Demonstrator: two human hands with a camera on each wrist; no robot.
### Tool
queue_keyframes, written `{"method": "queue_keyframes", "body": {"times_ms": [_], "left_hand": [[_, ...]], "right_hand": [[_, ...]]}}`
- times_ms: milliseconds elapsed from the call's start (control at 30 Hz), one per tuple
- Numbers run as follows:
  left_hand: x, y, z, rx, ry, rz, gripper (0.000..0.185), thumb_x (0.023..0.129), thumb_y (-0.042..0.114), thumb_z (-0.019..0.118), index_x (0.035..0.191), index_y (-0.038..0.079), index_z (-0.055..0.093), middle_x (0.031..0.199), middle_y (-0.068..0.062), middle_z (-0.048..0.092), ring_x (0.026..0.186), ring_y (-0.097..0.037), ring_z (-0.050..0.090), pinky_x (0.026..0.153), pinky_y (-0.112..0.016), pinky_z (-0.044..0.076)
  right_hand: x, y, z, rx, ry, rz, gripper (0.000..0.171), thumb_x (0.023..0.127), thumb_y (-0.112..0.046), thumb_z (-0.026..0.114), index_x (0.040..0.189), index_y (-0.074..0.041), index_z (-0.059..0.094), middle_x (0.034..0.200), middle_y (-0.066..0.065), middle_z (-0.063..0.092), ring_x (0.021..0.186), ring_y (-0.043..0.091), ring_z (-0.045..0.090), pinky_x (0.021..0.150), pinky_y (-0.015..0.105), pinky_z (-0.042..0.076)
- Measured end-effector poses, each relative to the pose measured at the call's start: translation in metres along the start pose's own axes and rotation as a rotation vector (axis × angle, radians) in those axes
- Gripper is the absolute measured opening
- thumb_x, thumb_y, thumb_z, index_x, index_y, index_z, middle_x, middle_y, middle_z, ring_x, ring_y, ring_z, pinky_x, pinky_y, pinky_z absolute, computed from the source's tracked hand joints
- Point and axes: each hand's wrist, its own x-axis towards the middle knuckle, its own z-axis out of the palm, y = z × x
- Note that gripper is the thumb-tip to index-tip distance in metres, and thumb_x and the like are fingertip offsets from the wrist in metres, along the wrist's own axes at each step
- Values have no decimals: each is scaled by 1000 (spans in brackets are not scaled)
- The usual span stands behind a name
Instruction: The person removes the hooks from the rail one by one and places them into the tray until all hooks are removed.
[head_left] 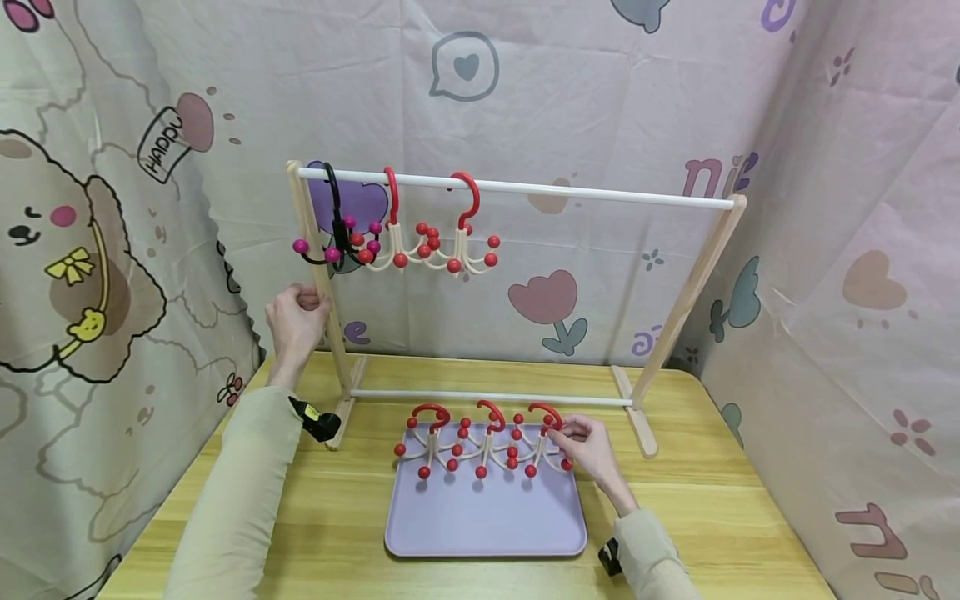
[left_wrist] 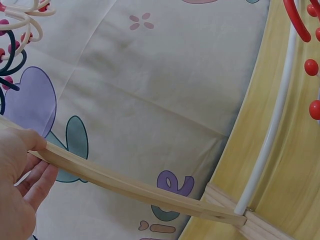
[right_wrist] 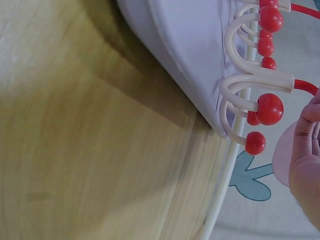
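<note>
My left hand (head_left: 297,321) pinches the left wooden post (left_wrist: 125,187) of a hanging rack, thumb on one side and fingers on the other. At the tray's far right, my right hand (head_left: 589,450) pinches the red hook of a red-and-cream octopus hook hanger (head_left: 542,450). That hanger's curved arms end in red balls (right_wrist: 270,109). Left of it, two matching hangers, one in the middle (head_left: 487,450) and one at the left (head_left: 432,450), stand upright on the lilac tray (head_left: 487,521). The right fingertips are partly cut off in the right wrist view.
From the rack's white top rail (head_left: 600,192) hang a black hanger with magenta balls (head_left: 339,237) and two red-and-cream ones, near (head_left: 396,237) and further right (head_left: 461,242). The right post (head_left: 686,304) and lower rail (head_left: 487,397) stand behind the tray on the wooden table (head_left: 337,517).
</note>
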Motion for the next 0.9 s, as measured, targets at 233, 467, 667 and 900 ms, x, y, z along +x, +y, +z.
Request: {"method": "queue_keyframes", "body": {"times_ms": [233, 467, 667, 900], "left_hand": [[0, 1, 0, 0, -5, -7, 28, 94, 17, 63, 113, -2, 70, 105, -20, 75, 79, -12, 61, 75, -17, 43], [0, 1, -1, -3, -5, -9, 28, 94, 17, 63, 114, -2, 70, 105, -20, 76, 79, -12, 61, 74, -17, 42], [0, 1, 0, -5, -7, -10, 28, 94, 17, 63, 114, -2, 70, 107, -20, 76, 84, -19, 65, 75, -17, 43], [0, 1, 0, 1, -3, -7, 28, 94, 17, 63, 113, -3, 70, 106, -20, 75, 83, -18, 64, 74, -16, 42]], "right_hand": [[-1, -2, -1, 1, 10, -3, 25, 85, -2, 76, 105, 11, 68, 73, 12, 72, 53, 9, 61, 50, 21, 49], [1, -5, -4, 5, -9, -7, 32, 86, -6, 77, 109, 12, 66, 69, 4, 70, 50, 10, 60, 47, 23, 47], [2, -9, -5, -39, 14, -29, 33, 84, -9, 80, 110, 8, 68, 66, 1, 66, 50, 8, 55, 47, 20, 43], [5, -22, -10, -81, 11, -41, 28, 85, -7, 78, 110, 4, 70, 68, 4, 65, 53, 2, 53, 52, 19, 44]]}}
